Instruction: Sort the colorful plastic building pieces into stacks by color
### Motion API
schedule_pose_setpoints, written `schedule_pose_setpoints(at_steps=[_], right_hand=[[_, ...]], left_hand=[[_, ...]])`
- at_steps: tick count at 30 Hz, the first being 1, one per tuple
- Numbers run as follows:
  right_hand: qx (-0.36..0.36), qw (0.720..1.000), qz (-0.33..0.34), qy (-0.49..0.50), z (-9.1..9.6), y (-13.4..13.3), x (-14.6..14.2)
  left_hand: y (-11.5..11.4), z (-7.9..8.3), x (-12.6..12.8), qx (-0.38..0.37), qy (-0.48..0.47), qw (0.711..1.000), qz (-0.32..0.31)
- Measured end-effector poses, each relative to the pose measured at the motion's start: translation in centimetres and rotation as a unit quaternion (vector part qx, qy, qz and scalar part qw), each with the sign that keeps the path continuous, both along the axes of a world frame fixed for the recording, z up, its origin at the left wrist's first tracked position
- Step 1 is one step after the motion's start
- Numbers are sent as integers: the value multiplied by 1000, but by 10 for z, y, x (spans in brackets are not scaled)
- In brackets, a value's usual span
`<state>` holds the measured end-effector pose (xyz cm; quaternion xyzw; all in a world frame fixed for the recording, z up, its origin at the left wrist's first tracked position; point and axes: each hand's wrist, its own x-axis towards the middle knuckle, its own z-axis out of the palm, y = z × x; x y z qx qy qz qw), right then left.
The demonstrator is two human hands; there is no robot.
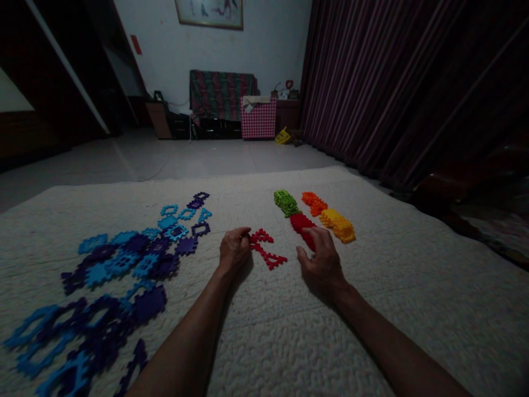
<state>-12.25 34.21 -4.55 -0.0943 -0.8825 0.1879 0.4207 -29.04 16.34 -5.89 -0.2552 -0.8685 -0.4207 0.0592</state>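
Observation:
My left hand (235, 249) is closed, its fingertips pinching the left edge of a red notched building piece (260, 237). A red triangular building piece (273, 260) lies just below and to the right of it on the quilt. My right hand (324, 262) has its thumb apart from curved fingers, which rest over the near end of a red row of stacked pieces (301, 222). Part of that red row is hidden under the fingers. Beyond it sits a green row of pieces (286, 202); to its right are an orange row (314, 203) and a yellow row (338, 225).
Blue and purple notched pieces (151, 306) lie scattered and overlapping across the left side. A cream quilt (264, 353) covers the surface under everything. Past its far edge are a tiled floor (231, 157), a checked cloth-covered box (258, 121) and a dark purple curtain (363, 82).

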Motion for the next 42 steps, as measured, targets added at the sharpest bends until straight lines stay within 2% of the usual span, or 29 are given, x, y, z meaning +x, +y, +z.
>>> schedule_pose_setpoints(at_steps=[3, 6, 9, 14, 22, 28, 31, 37, 40, 42], right_hand=[[-8, 990, 130, -52, 0, -15, 2], [3, 976, 185, -115, -2, -25, 0], [6, 972, 177, -155, -3, -31, -3], [8, 968, 190, -161, -1, -35, -5], [70, 952, 218, -202, 4, -38, -4], [20, 950, 256, -180, 2, -32, -6], [-2, 955, 243, -169, 0, -31, -6], [9, 969, 163, -184, 7, -35, 2], [-2, 964, 163, -209, 15, -33, 7], [3, 964, 189, -189, 19, -31, 9]], left_hand=[[0, 0, 2, -5, 10, 999, -40], [1, 0, 4, -11, 22, 997, -74], [2, -1, 6, -22, 28, 995, -96], [4, 0, 5, -36, 24, 994, -98], [3, 3, 6, -39, 27, 993, -108], [4, 5, 6, -48, 11, 994, -101], [3, 7, 7, -49, -5, 993, -103], [2, 8, 8, -33, -10, 994, -99], [2, 7, 7, -32, -12, 995, -98], [2, 6, 6, -34, -10, 995, -94]])
